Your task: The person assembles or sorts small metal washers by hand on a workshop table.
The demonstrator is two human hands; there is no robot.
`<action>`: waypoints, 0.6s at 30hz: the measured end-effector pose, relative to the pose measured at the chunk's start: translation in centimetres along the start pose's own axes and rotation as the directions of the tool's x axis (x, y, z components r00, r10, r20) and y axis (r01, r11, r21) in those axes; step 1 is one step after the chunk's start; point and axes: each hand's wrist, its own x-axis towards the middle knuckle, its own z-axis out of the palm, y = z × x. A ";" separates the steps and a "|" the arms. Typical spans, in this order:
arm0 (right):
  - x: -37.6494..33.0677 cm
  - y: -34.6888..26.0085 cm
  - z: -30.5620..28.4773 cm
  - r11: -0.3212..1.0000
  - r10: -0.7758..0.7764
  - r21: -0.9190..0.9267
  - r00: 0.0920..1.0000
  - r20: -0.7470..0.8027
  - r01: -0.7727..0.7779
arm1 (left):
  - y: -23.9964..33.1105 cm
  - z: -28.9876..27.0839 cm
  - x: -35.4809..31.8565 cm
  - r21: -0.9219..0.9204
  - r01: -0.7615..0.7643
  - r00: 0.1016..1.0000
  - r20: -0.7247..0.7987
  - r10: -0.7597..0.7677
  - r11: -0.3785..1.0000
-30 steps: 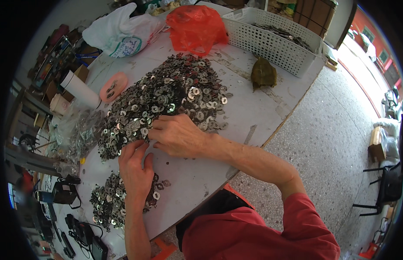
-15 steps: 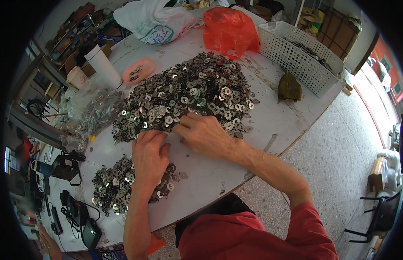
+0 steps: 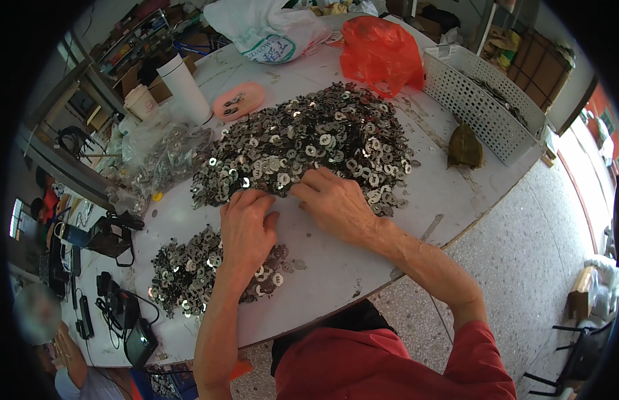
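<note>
A large heap of small flat metal pieces (image 3: 303, 140), ring-like with cut-outs, lies on the pale table (image 3: 336, 267). My left hand (image 3: 248, 223) is at the heap's near left edge, fingers curled, with the fingertips against the pieces. Just to its right my right hand (image 3: 337, 203) has its fingers bent together at the same edge. Whatever either hand may pinch is hidden behind the fingers. A smaller pile of the same metal pieces (image 3: 189, 270) sits nearer me, partly covered by my left forearm.
Behind the heap are a pink dish (image 3: 239, 100), a white bottle (image 3: 184, 90), a white plastic bag (image 3: 266, 33), a red bag (image 3: 381, 53) and a white perforated basket (image 3: 483, 100). A dry leaf (image 3: 464, 148) lies right. Black adapters (image 3: 123, 310) lie left; another person's hand (image 3: 71, 353) shows lower left.
The whole view has shifted, so the table's contents appear farther right. Both hands stay at the heap's near edge, with slight finger movement.
</note>
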 end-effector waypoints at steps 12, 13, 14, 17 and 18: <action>4.5 -1.1 0.0 0.997 -0.026 0.075 0.990 0.139 0.015 | -1.6 -1.5 0.7 -0.025 0.066 0.994 -0.083 -0.068 0.997; 4.5 -1.2 0.6 0.997 -0.029 0.078 0.989 0.143 0.018 | -1.9 -1.5 0.9 -0.041 0.077 0.993 -0.091 -0.081 0.996; 4.4 -1.1 1.6 0.996 -0.008 0.090 0.995 0.095 -0.001 | -2.2 -1.4 1.1 -0.042 0.082 0.992 -0.090 -0.085 0.996; 3.9 -1.5 3.0 0.996 -0.010 0.090 1.000 0.027 0.007 | -3.0 -1.5 0.7 -0.019 0.120 0.988 -0.098 -0.121 0.993; 3.7 -1.4 3.2 0.997 -0.031 0.064 1.000 0.003 0.030 | -3.0 -1.5 0.7 0.003 0.125 0.988 -0.090 -0.125 0.992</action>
